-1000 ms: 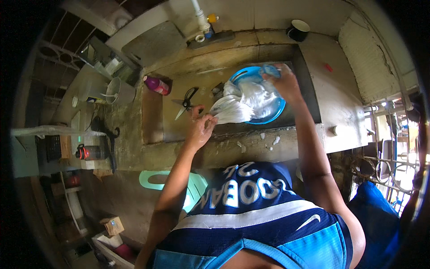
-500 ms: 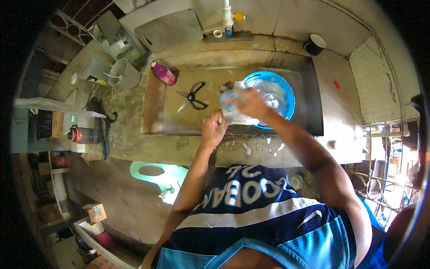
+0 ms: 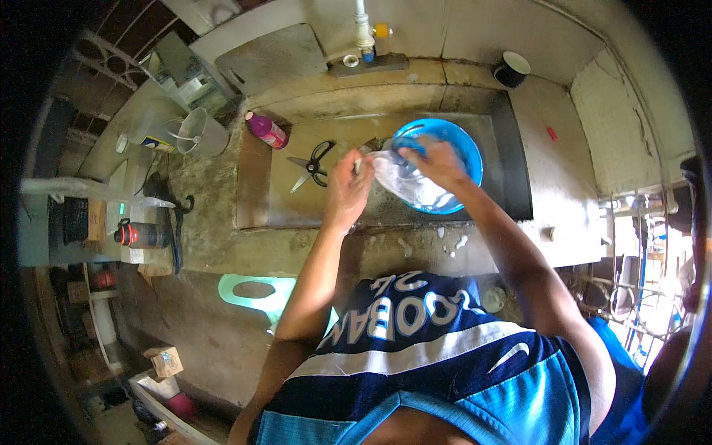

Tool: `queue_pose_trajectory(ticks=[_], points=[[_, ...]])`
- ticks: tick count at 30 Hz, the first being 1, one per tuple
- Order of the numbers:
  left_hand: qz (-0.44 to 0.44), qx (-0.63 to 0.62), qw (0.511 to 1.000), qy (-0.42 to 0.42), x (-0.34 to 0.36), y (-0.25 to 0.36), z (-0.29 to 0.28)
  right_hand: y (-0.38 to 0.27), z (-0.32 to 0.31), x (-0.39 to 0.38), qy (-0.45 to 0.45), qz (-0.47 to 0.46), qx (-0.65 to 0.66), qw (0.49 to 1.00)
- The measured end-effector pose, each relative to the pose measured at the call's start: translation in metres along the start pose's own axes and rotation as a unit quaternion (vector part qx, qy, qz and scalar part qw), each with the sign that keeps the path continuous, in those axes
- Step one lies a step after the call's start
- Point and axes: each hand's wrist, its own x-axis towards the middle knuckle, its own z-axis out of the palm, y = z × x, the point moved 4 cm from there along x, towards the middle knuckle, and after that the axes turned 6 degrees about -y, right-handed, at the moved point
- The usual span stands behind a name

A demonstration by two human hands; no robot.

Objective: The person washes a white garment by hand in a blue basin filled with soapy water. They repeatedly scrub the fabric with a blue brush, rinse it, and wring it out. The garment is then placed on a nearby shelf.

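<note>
- Your left grip was closed on one end of the white cloth.
- Your right grip held a blurred blue object over it.
- The cloth trailed into the blue basin, inside the sink.
- Spread scissors lay beside your left grip, the purple bottle farther left.

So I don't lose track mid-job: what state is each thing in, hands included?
Left hand: closed on the white cloth
Right hand: closed on a blue item, too blurred to identify
White cloth: stretched from the left hand into the blue basin
Blue basin: open, set in the sink
Scissors: blades spread, lying in the sink
Purple bottle: cap on
Tap: no running water visible
Bucket: no lid on
</note>
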Motion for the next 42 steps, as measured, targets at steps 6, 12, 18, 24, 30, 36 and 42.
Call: queue_pose_trajectory(ticks=[6, 12, 18, 24, 30, 36, 42], points=[[0.089, -0.094, 0.98, -0.149, 0.061, 0.063, 0.039, -0.05, -0.053, -0.047, 0.186, -0.132, 0.066, 0.971], [0.13, -0.01, 0.969, -0.208, 0.067, 0.008, 0.072, -0.07, -0.142, -0.066, 0.356, -0.178, 0.152, 0.905], [-0.086, 0.044, 0.944, -0.315, 0.059, -0.056, 0.106, -0.092, -0.193, -0.075, 0.363, -0.245, 0.314, 0.843], [0.109, 0.187, 0.966, -0.139, 0.083, -0.085, 0.075, -0.01, -0.173, -0.033, 0.254, -0.154, 0.059, 0.953], [0.2, 0.192, 0.942, -0.188, 0.09, 0.041, 0.089, -0.021, -0.098, -0.05, 0.19, -0.076, 0.089, 0.975], [0.037, 0.111, 0.947, -0.3, 0.095, 0.021, 0.084, 0.012, -0.114, -0.036, 0.245, -0.13, 0.112, 0.954], [-0.017, 0.249, 0.902, -0.352, 0.065, -0.083, 0.096, 0.011, -0.15, -0.031, 0.319, -0.249, 0.335, 0.851]])
